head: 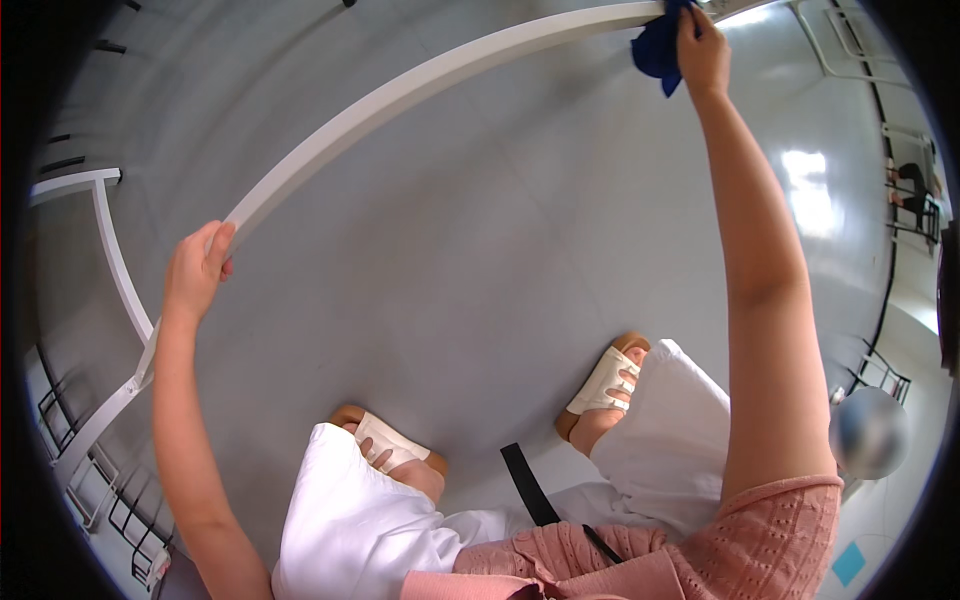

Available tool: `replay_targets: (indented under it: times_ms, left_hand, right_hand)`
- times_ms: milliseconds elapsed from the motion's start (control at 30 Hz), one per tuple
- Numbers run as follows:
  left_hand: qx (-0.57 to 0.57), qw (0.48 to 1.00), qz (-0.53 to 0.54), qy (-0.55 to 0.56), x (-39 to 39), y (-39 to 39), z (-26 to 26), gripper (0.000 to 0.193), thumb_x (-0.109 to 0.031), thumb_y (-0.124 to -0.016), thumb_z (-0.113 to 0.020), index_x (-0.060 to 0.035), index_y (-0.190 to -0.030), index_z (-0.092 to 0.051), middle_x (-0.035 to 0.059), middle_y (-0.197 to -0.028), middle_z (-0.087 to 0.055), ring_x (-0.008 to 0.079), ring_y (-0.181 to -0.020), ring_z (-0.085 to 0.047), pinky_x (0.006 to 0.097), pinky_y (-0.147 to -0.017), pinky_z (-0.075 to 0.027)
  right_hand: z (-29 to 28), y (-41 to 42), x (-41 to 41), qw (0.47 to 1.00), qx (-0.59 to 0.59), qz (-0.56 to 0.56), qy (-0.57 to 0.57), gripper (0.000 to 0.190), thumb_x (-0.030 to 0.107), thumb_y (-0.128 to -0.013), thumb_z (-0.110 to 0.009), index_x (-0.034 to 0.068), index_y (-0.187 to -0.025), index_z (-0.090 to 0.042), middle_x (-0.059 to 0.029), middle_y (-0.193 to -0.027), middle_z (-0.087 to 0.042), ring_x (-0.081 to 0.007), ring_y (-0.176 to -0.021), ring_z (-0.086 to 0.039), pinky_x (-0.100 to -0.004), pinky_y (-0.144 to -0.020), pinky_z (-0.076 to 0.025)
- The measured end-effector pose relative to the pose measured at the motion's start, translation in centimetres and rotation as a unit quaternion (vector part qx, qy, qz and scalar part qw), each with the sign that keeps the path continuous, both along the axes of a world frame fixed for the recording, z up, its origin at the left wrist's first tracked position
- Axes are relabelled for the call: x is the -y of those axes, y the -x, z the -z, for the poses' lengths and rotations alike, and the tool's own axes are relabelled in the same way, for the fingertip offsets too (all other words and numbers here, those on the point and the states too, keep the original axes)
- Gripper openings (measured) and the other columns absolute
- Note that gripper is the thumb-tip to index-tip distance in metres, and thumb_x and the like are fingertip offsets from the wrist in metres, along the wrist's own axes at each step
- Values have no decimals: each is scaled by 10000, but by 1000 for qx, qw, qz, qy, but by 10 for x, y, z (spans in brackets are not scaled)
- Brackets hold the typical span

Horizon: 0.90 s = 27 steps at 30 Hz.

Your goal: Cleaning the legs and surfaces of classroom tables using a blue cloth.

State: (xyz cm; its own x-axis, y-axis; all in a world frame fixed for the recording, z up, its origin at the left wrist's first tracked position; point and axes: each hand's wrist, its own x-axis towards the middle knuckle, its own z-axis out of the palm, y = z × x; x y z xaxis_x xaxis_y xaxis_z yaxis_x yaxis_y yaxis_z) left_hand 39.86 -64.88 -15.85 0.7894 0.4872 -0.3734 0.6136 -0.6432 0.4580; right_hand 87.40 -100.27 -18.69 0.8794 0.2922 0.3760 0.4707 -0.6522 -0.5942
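A long white bar (390,101), bent into an arc by the lens, runs across the view ahead of me. My left hand (196,266) grips it near its left end, thumb on the top side. At the far right end, my right hand (703,54) holds a dark blue cloth (658,52) against the bar. Part of the cloth hangs down below the bar. The tips of my right fingers are partly hidden by the cloth and the picture's edge.
White frame legs (120,255) join the bar at the left. Grey floor (465,285) lies beneath, with my white sandals (606,382) on it. Black metal racks (139,525) line the lower left. At the right rim, a seated person (911,191) is partly visible.
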Motion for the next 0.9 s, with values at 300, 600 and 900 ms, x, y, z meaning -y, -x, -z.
replay_targets:
  times_ms: [300,600,900]
  left_hand:
    - [28,999,-2,-40,5,1,-2,654,-623,-933,-363,-27,-750,-562,76,-518,-529,192,-486,-566,324,-506,-411]
    - [19,997,-4,-78,11,-4,-9,692,-615,-956,-281,-30,-722,-567,74,-507,-523,219,-484,-555,342,-531,-415]
    - [-6,996,-22,-87,4,-1,0,745,-608,-973,-191,-36,-675,-564,61,-500,-511,203,-479,-542,341,-533,-417]
  right_hand:
    - [-1,-73,20,995,29,40,90,282,176,-945,-483,38,-1123,-654,-224,-966,-681,-305,-875,-674,-368,-783,-495]
    - [59,-41,8,989,124,86,-9,326,313,-928,-532,60,-1085,-665,-196,-901,-689,-370,-881,-663,-404,-767,-505]
    - [37,134,-71,973,-48,-156,-162,255,120,-902,-582,-17,-1110,-634,-70,-882,-679,-90,-822,-569,-234,-779,-468]
